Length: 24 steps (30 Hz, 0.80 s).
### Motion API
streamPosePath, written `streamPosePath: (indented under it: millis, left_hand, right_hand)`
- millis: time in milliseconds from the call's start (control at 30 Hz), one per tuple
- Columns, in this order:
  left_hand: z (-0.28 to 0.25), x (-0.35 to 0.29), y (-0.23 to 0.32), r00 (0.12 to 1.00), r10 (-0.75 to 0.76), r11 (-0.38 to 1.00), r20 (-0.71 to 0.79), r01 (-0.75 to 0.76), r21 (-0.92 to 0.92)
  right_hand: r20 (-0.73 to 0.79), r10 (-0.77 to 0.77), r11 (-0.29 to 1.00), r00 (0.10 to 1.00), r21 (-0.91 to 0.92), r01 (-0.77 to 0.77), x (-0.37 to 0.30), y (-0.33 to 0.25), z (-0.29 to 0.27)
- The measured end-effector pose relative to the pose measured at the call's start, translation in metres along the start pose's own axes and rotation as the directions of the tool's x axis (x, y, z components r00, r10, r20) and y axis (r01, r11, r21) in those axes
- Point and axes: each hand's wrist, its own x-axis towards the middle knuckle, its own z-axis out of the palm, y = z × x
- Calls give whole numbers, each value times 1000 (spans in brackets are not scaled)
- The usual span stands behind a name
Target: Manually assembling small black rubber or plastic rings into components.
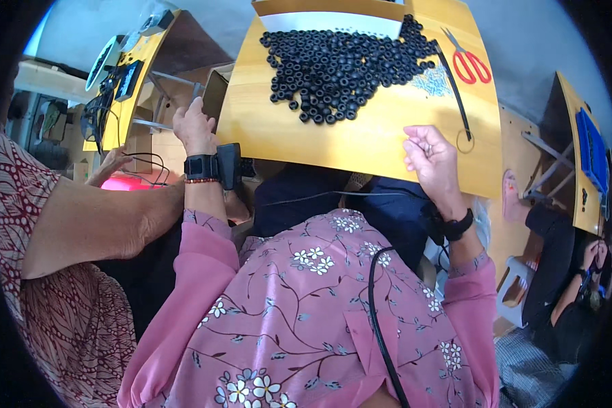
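My right hand (432, 162) is above the near right part of the yellow table (381, 146). Its fingers are curled in toward the thumb, and whatever they may hold cannot be made out. Off the table's left edge is my left hand (196, 128), with a finger stretched out and nothing visible in it. A large heap of small black rings (326, 71) covers the tabletop's middle. Beside it lie tiny pale blue pieces (434, 81) and a thin black rod (453, 85) with a wire loop (465, 141). Red-handled scissors (468, 61) rest at the far right.
An open cardboard box (333, 8) stands behind the heap. On my left a person in a patterned garment (81, 326) sits close, arm near mine. Another yellow table (132, 81) holds black parts. At far right, a table bears a blue tray (591, 149); a black cable (381, 306) crosses my front.
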Motion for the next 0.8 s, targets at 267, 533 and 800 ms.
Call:
streamPosePath:
  millis: [267, 533, 800]
  left_hand:
    - [42, -118, 23, 588, 482, 830, 650, -544, -123]
    - [67, -176, 7, 108, 434, 255, 895, -967, -7]
    - [72, -176, -5, 61, 443, 242, 894, -969, -54]
  right_hand:
    - [-57, -125, 992, 990, -13, 125, -5, 4, 2]
    - [-20, -93, 996, 995, 5, 93, -6, 0, -1]
    - [-41, -108, 993, 993, 32, 110, -5, 2, 0]
